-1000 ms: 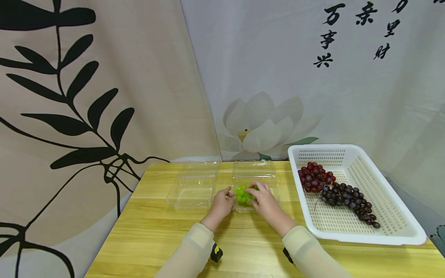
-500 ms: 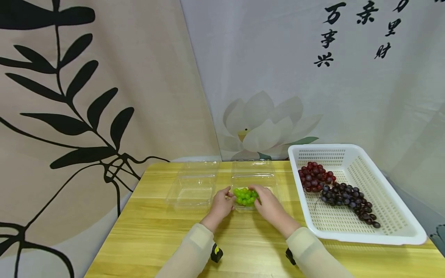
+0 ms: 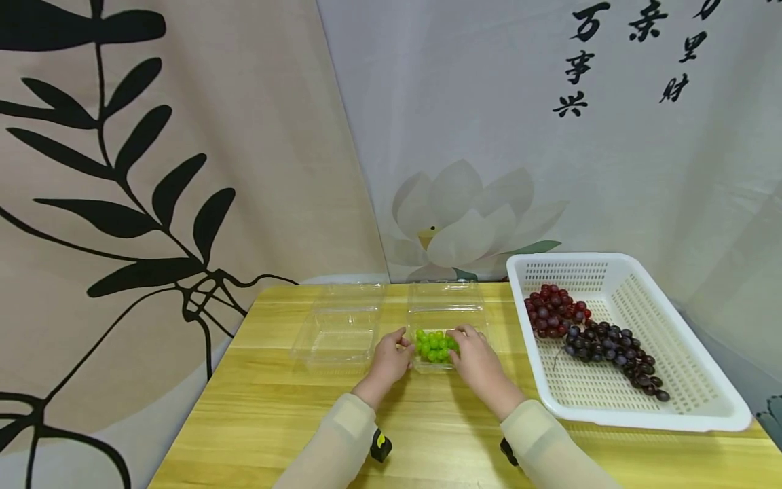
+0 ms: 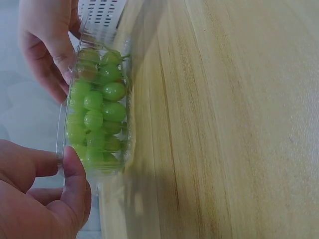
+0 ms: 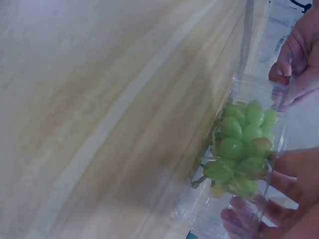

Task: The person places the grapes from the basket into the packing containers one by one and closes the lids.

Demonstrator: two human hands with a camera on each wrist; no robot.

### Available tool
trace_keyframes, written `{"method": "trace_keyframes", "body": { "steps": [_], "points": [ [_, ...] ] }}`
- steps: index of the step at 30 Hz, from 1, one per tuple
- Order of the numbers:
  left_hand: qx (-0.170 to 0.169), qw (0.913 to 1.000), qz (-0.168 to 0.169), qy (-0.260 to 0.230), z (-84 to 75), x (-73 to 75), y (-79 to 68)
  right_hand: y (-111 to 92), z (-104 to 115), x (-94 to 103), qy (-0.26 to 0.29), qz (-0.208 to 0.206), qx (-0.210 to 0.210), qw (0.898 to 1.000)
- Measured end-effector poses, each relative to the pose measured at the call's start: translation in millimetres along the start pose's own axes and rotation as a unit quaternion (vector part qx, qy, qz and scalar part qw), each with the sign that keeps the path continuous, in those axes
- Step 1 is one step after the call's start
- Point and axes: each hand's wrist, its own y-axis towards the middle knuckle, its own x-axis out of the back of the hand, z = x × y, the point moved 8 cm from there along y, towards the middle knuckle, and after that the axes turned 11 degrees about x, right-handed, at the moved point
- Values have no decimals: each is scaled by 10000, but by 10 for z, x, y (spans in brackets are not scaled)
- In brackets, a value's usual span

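Note:
A bunch of green grapes (image 3: 435, 346) lies in the right-hand clear plastic clamshell box (image 4: 102, 172), whose lid is folded back. My left hand (image 3: 391, 356) pinches the box's left rim between thumb and fingers, plain in the left wrist view. At the other end my right hand (image 3: 478, 360) has its fingers down inside the box, curled about the right end of the green grapes (image 5: 244, 134). In the right wrist view some of its fingertips show through the plastic wall. A green stem (image 5: 198, 182) sticks out low at that end of the bunch.
A second clear clamshell box (image 3: 342, 336) stands with its lid back, left of the first. On the right is a white plastic basket (image 3: 702, 353) holding red grapes (image 3: 552, 311) and dark purple grapes (image 3: 611, 350). A printed curtain (image 3: 293, 170) hangs behind the wooden table (image 3: 263, 407).
My right hand has drawn off the top of the green grapes to their right end, uncovering more of them. The bunch has shifted slightly right. My left hand stays on the rim.

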Motion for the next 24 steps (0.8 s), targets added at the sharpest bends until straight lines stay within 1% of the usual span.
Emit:
{"method": "trace_keyframes", "body": {
  "steps": [5, 8, 10, 15, 18, 24],
  "points": [
    [30, 10000, 49, -16, 3, -13, -8, -9, 34, 24, -358, -95, 103, 9993],
    [54, 9999, 69, -90, 4, -12, -6, -13, 90, 76, -548, -155, 204, 9982],
    [57, 9999, 67, -108, 3, -7, -7, -14, 134, 129, -580, -187, 253, 9978],
    [4, 9999, 69, -113, -5, 2, -5, -30, 242, 315, -437, -261, 345, 9981],
    [36, 9998, 100, -157, -4, 4, -7, -66, 281, 462, -406, -286, 419, 9979],
    [18, 9998, 127, -145, 4, 3, -20, -144, 255, 752, -262, -239, 615, 9975]
  ]
}}
